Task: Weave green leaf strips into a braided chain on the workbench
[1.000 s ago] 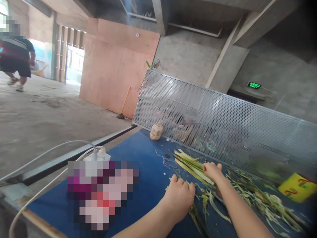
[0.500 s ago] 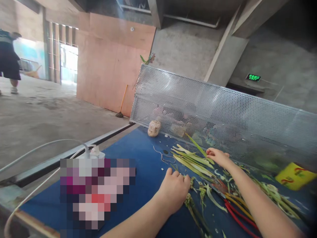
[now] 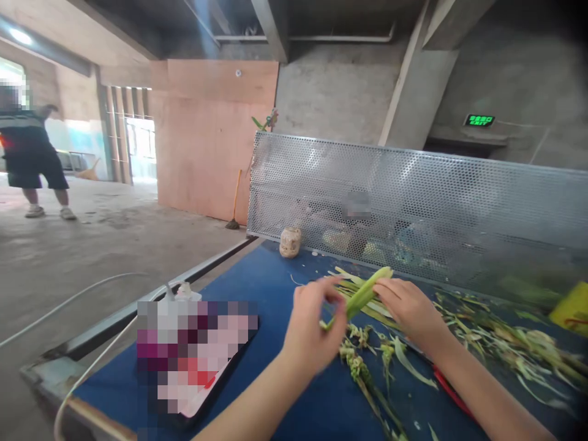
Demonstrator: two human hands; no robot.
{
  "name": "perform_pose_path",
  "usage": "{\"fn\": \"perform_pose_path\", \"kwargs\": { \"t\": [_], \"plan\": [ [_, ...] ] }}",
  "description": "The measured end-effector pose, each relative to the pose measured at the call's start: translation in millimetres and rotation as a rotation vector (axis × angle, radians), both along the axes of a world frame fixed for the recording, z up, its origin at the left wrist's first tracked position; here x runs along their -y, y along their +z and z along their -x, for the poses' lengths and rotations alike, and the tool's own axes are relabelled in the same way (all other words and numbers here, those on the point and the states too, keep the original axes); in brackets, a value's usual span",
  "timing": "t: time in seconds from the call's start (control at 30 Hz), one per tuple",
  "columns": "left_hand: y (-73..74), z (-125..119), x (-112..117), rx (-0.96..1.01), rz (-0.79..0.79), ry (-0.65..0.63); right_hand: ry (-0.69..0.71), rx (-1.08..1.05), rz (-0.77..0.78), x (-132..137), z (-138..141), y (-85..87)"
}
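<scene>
Both my hands hold one green stalk (image 3: 364,294) a little above the blue table (image 3: 275,288). My left hand (image 3: 311,323) pinches its lower end with thumb and fingers. My right hand (image 3: 408,306) grips the stalk further up, fingers closed over it. Under the hands lies a heap of green and pale yellow stalks and peelings (image 3: 487,343). Red-handled scissors (image 3: 448,387) lie partly hidden beneath my right forearm.
A perforated metal screen (image 3: 413,196) stands along the table's far edge, with a small pale object (image 3: 290,241) at its foot. A blurred flat item (image 3: 193,352) and white cables (image 3: 96,361) lie at the left. A yellow packet (image 3: 572,306) sits far right. A person (image 3: 32,153) stands on the concrete floor.
My right hand lifted a green stalk off the pile and my left hand rose from the table to pinch its lower end. The camera view tilted level.
</scene>
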State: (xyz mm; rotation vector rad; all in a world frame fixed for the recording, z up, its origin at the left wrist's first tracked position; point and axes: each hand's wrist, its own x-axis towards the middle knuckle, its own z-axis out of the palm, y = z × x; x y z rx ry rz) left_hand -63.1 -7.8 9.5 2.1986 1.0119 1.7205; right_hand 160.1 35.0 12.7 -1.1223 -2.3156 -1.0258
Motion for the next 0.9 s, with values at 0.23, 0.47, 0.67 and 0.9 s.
{"fn": "perform_pose_path", "kwargs": {
  "t": [0.23,0.47,0.67,0.9],
  "plan": [
    [0.9,-7.2,-17.5,0.179,0.559,-0.217,0.257,-0.245,0.188,38.2,27.1,14.1],
    [-2.3,-19.2,-15.1,0.219,0.776,-0.461,0.331,-0.228,0.314,60.8,28.9,5.1],
    [-8.7,-25.3,-18.2,0.123,0.819,-0.465,0.407,-0.225,0.349,66.9,20.6,-3.5],
    [-15.3,-20.3,-12.1,-0.297,0.337,-0.224,0.421,-0.281,0.370,71.0,16.3,-12.6]
  ]
}}
